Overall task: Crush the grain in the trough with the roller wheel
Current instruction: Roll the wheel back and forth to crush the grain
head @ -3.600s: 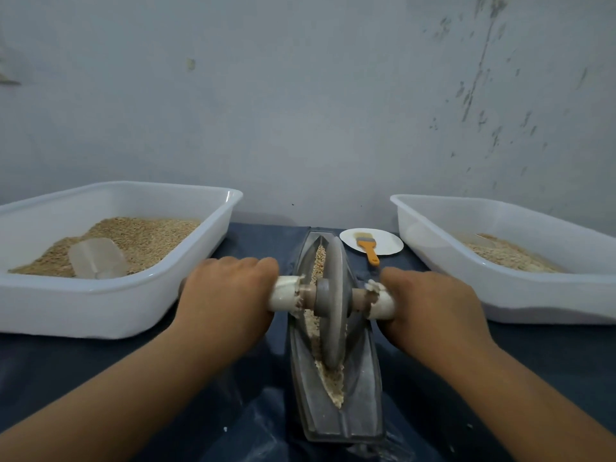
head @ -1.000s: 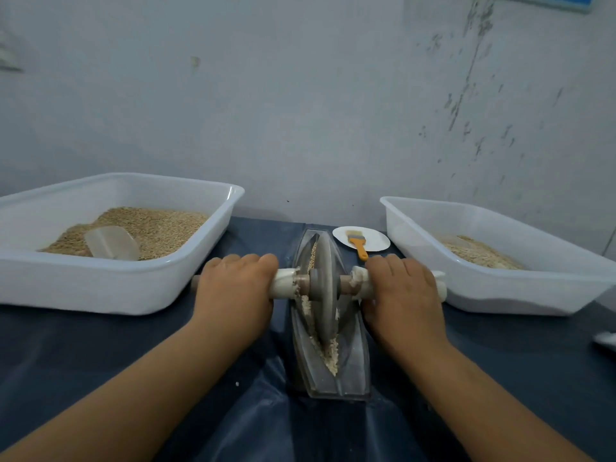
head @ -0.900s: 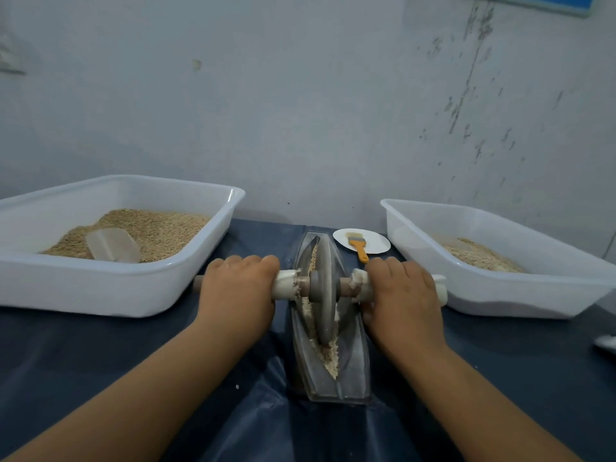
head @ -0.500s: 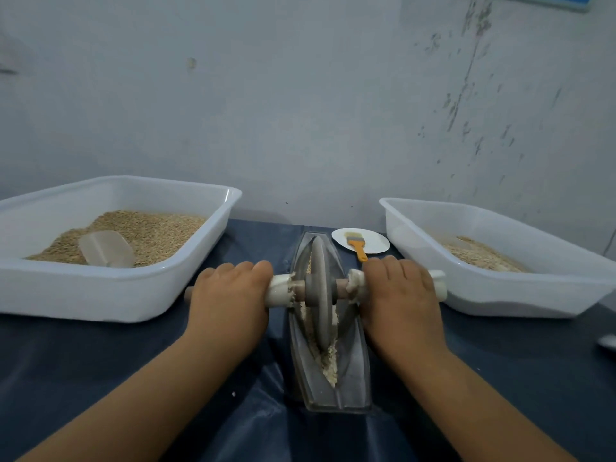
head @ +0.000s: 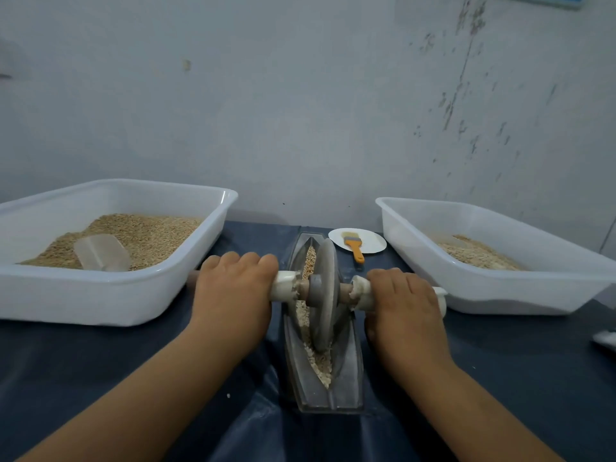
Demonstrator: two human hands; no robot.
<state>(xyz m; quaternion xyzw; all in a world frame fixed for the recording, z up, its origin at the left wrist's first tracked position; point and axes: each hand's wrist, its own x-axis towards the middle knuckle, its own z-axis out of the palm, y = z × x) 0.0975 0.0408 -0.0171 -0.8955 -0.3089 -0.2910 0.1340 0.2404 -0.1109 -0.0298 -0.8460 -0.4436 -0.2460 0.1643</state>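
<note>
A grey boat-shaped trough (head: 346,378) lies lengthwise in front of me on the dark blue cloth. Pale grain (head: 321,365) fills its groove, whole at the far end and crushed near me. The grey roller wheel (head: 324,295) stands upright in the groove about midway, on a white-sleeved axle. My left hand (head: 233,291) grips the left handle, fingers curled over it. My right hand (head: 405,303) grips the right handle, whose white end (head: 441,298) sticks out past my fingers.
A white tub (head: 110,295) on the left holds whole grain and a clear scoop (head: 101,253). A white tub (head: 500,291) on the right holds a little ground grain. A small white plate (head: 370,240) with an orange-handled brush (head: 355,248) sits behind the trough. Wall close behind.
The wheel rolled away from me to the trough's far part, then came back a little toward the middle. Both hands kept their grip on the handles throughout.
</note>
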